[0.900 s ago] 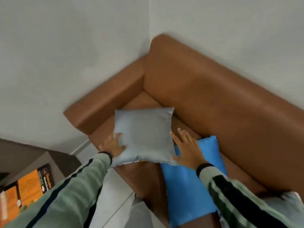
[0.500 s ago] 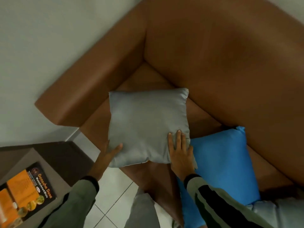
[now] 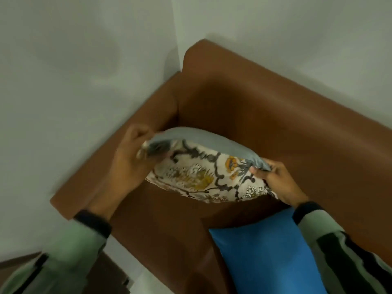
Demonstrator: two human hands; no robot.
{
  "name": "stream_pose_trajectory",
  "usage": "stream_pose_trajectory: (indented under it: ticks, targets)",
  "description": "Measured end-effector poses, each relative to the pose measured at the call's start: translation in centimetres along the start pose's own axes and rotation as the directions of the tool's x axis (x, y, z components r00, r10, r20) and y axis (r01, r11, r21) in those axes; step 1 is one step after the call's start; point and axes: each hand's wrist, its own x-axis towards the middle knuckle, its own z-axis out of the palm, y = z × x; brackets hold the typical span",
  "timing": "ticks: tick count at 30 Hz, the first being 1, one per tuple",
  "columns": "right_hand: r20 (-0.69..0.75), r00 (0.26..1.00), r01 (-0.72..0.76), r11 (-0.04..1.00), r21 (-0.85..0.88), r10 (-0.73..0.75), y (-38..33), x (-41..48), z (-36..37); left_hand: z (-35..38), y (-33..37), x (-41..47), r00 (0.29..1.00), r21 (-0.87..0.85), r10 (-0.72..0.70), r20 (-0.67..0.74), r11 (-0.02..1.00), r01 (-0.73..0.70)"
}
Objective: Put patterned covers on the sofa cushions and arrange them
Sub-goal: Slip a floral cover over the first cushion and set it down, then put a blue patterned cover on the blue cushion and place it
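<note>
The cushion is up off the seat, held in the air over the corner of the brown sofa, tilted so its floral face, cream with dark vines and yellow and orange blooms, looks down and toward the camera while its plain grey back faces the sofa's backrest. The left hand grips the cushion's left corner, fingers curled shut around the grey fabric there, the thumb side blurred. On the other end, the right hand pinches the cushion's right edge, fingers closed on the seam where grey meets pattern. Both hands clamp it, one at each end, and the cushion hangs between them, clear of the seat below. Just below the cushion and toward its right end, a blue cushion lies flat on the sofa seat, partly under the right forearm. Both arms wear pale green sleeves with dark stripes and dark cuffs: the left sleeve runs down from the cushion's left side, quite blurred, and the right sleeve crosses over the blue cushion. The sofa's armrest sits to the cushion's left, behind the left hand, and pale walls meet in a corner above and behind the cushion. Below the cushion's left side, beyond the sofa's front edge, there is a strip of light floor and something dark I cannot make out.
</note>
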Motion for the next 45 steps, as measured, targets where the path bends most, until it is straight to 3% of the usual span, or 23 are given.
stream_pose_trajectory:
  ticks: [2,3,8,12,17,26,30,33,35,36,38,39,41,43,45]
  targets:
    - [0.037,0.998,-0.055,0.998,0.043,0.053,0.9,0.6,-0.6,2.6,0.8,5.4,0.983,0.048,0.177,-0.051,0.984,-0.174]
    - [0.040,0.997,-0.075,0.996,0.050,0.073,1.6,1.1,-0.6,3.9,1.1,8.0,0.980,0.042,0.193,-0.047,0.981,-0.191]
    - [-0.077,0.985,-0.148,0.987,0.063,0.153,6.4,2.6,0.6,10.9,1.4,15.4,0.970,0.009,0.120,0.210,0.992,-0.125]
    - [-0.275,0.918,-0.310,0.950,-0.044,0.287,9.4,2.5,1.0,15.1,1.5,16.3,0.934,0.109,0.089,0.346,0.985,-0.134]
    - [-0.507,0.852,-0.212,0.971,-0.111,0.128,10.5,1.1,0.8,16.3,2.9,15.8,0.948,0.010,0.213,0.237,0.975,-0.221]
    - [-0.564,0.825,-0.128,0.985,-0.118,0.039,9.8,1.1,-0.5,16.4,3.5,12.2,0.899,0.017,0.438,0.010,0.899,-0.438]
    - [-0.458,0.882,-0.242,0.940,-0.241,0.110,9.8,1.2,-1.0,16.2,3.3,11.5,0.961,0.170,0.265,0.076,0.946,-0.275]
    - [-0.480,0.874,-0.256,0.916,-0.308,0.083,11.5,-1.8,-2.0,15.6,1.9,7.0,0.974,0.203,0.197,-0.110,0.964,-0.172]
    - [-0.466,0.881,-0.283,0.883,-0.375,0.084,14.5,-6.3,-3.4,16.1,0.4,1.0,0.968,0.231,0.202,-0.150,0.959,-0.164]
    - [-0.449,0.886,-0.326,0.847,-0.420,0.118,16.1,-8.8,-4.2,16.6,-0.6,-2.1,0.975,0.275,0.202,-0.097,0.946,-0.169]
    - [-0.399,0.894,-0.410,0.734,-0.541,0.205,19.8,-15.0,-5.5,18.3,-2.6,-8.2,0.966,0.349,0.179,0.187,0.907,-0.235]
    - [-0.352,0.903,-0.423,0.659,-0.622,0.247,21.5,-17.8,-5.9,19.3,-3.7,-10.5,0.916,0.359,0.126,0.382,0.893,-0.273]
    - [-0.276,0.905,-0.409,0.490,-0.770,0.323,25.0,-23.6,-6.6,22.1,-5.5,-14.8,0.724,0.384,-0.050,0.688,0.871,-0.305]
    - [-0.255,0.934,-0.339,0.396,-0.853,0.251,28.9,-28.5,-7.0,25.1,-7.3,-18.2,0.581,0.463,-0.232,0.780,0.839,-0.287]
    - [-0.243,0.960,-0.277,0.336,-0.900,0.141,32.5,-31.3,-6.7,27.3,-9.2,-20.8,0.535,0.541,-0.337,0.775,0.792,-0.284]
